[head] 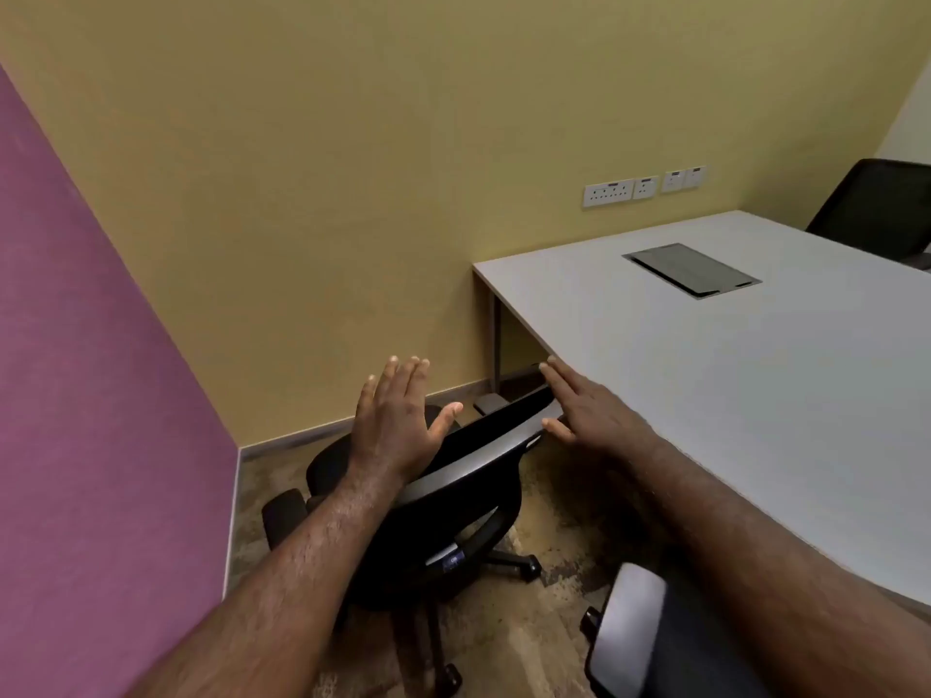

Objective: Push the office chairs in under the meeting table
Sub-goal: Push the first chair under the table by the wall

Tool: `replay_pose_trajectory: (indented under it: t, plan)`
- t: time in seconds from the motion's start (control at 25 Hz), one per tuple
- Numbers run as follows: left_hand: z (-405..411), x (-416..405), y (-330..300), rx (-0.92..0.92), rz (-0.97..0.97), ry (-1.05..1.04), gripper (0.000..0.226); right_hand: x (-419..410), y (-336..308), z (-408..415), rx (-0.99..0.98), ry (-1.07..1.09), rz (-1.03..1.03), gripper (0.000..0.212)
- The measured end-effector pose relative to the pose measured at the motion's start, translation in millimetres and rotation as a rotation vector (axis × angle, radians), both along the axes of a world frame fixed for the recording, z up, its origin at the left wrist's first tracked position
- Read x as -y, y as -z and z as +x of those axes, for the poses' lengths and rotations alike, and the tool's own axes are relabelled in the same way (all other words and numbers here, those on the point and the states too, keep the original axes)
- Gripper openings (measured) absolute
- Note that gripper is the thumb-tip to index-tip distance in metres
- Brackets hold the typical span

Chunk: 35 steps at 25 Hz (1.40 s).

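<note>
A black office chair with a grey-rimmed backrest stands on the floor left of the white meeting table, its back towards me. My left hand hovers flat over the left end of the backrest's top edge, fingers spread, holding nothing. My right hand is spread by the right end of that edge, next to the table's near-left edge, thumb touching or almost touching the rim. A second chair's backrest shows at the bottom right, close to the table.
A third black chair stands at the table's far side. A cable hatch is set in the tabletop. The yellow wall with sockets runs behind; a purple wall closes off the left. A table leg stands near the wall.
</note>
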<state>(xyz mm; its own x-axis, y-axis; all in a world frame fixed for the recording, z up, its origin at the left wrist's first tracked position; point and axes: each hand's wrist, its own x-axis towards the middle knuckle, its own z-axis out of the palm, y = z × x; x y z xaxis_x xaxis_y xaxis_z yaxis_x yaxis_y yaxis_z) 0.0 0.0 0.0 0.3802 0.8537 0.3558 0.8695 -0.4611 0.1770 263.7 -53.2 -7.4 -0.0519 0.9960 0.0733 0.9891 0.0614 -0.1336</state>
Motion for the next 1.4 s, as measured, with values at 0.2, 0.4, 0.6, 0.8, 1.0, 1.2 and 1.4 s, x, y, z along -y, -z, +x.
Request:
replay_pose_trajectory:
  t: [0.2, 0.4, 0.6, 0.8, 1.0, 1.2, 1.4]
  plan:
    - [-6.7, 9.1, 27.1, -0.059, -0.064, -0.023, 0.078, -2.4, 19.5, -5.9, 0.0, 0.023, -0.268, 0.077]
    - [-2.2, 16.4, 49.3, -0.055, -0.191, 0.02, 0.076, -6.4, 34.0, -3.4, 0.014, 0.024, -0.276, 0.085]
    - [9.3, 14.4, 55.9, -0.12, -0.115, 0.055, 0.078, -15.6, 35.3, -5.5, 0.033, 0.02, -0.237, 0.076]
    - [3.9, 20.5, 52.2, -0.123, -0.067, 0.035, 0.058, -30.1, 42.5, -11.0, 0.095, -0.081, -0.071, 0.046]
    - [-16.3, 25.3, 53.0, -0.25, -0.21, -0.187, 0.083, -40.9, 48.8, -27.6, 0.11, -0.172, -0.013, 0.014]
    - [-46.2, 7.0, 54.0, -0.299, -0.239, -0.173, 0.091, -44.4, 49.1, -46.7, 0.135, -0.246, -0.054, 0.01]
    - [-54.4, -15.5, 56.5, -0.32, -0.21, -0.064, 0.09, -53.1, 50.8, -51.6, 0.138, -0.211, -0.056, 0.014]
